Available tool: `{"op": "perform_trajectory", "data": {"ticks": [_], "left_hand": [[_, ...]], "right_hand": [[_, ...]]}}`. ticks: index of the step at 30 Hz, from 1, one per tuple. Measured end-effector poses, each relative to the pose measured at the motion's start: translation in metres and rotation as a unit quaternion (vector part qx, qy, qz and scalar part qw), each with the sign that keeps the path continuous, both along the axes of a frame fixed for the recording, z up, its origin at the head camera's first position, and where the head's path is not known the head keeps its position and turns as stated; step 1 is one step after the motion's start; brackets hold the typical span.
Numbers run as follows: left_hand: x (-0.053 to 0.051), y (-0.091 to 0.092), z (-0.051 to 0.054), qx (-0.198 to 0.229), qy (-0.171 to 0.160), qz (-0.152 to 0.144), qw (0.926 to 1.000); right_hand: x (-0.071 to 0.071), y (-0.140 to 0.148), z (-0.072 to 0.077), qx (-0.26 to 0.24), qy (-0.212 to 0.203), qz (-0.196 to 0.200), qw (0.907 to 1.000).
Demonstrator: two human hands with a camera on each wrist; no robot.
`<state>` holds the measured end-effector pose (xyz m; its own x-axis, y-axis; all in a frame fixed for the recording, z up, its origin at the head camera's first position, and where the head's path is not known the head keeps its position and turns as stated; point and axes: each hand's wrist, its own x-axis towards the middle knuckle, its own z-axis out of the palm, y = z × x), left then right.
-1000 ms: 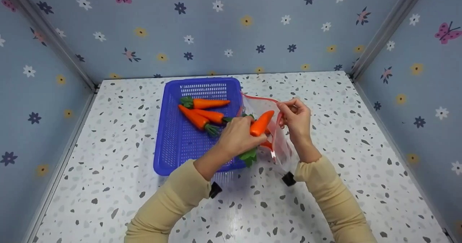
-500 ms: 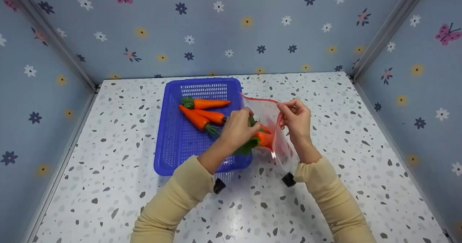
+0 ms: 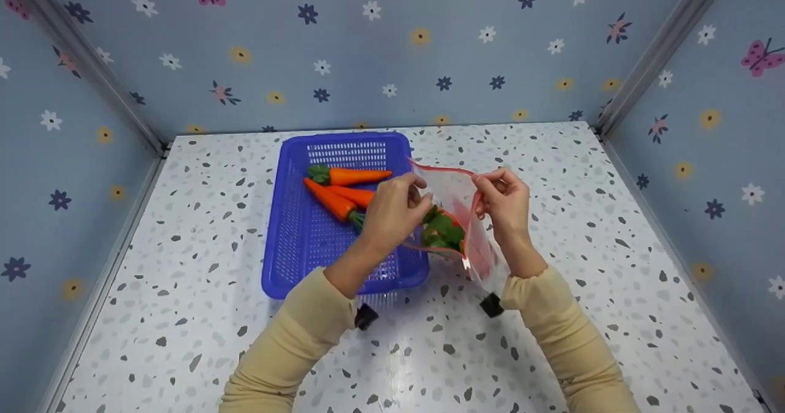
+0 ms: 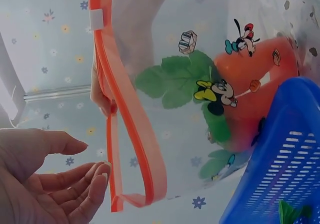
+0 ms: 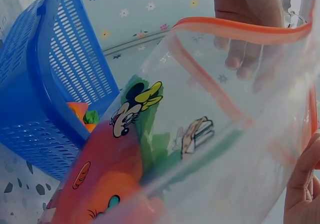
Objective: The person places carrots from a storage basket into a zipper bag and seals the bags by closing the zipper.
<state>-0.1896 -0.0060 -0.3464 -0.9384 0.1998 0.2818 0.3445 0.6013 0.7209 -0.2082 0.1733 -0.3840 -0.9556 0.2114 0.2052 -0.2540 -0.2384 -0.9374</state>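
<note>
A clear zip bag (image 3: 451, 186) with an orange-red zip rim stands with its mouth spread beside the basket. Inside it lie orange carrots (image 5: 102, 179) with green leafy tops (image 3: 443, 232), blurred through the printed film. My right hand (image 3: 506, 204) pinches the bag's right rim between thumb and fingers. Over the basket's right side is my left hand (image 3: 392, 210), holding nothing, its fingers loosely bent. In the left wrist view, the left hand's fingertips (image 4: 104, 169) are at the bag's rim; whether they touch it I cannot tell.
A blue perforated basket (image 3: 273, 247) stands left of the bag with several carrots (image 3: 331, 199) in it, one partly behind my left hand. The speckled white table (image 3: 202, 247) has flower-patterned walls (image 3: 392, 51) at the back and sides.
The carrot that my left hand held has gone into the bag, leafy top uppermost. My left hand has let go and drawn back slightly left. The right hand keeps its hold on the rim.
</note>
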Motion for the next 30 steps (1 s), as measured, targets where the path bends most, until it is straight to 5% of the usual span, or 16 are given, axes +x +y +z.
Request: {"op": "perform_trajectory", "data": {"ticks": [5, 14, 23, 30], "left_hand": [[-0.007, -0.01, -0.002, 0.021, 0.049, 0.011, 0.9985], [-0.031, -0.032, -0.004, 0.038, 0.043, 0.072, 0.9958], [-0.062, -0.054, -0.017, 0.043, -0.045, 0.126, 0.9901], [-0.081, -0.069, -0.039, 0.03, -0.095, 0.174, 0.9798]], "right_hand": [[0.0, 0.001, 0.0, 0.002, 0.005, 0.001, 1.0], [0.001, 0.002, 0.0, -0.011, 0.009, 0.008, 0.9999], [0.001, 0.001, -0.001, -0.005, 0.004, 0.005, 1.0], [0.002, 0.001, 0.0, -0.008, 0.002, 0.005, 1.0]]}}
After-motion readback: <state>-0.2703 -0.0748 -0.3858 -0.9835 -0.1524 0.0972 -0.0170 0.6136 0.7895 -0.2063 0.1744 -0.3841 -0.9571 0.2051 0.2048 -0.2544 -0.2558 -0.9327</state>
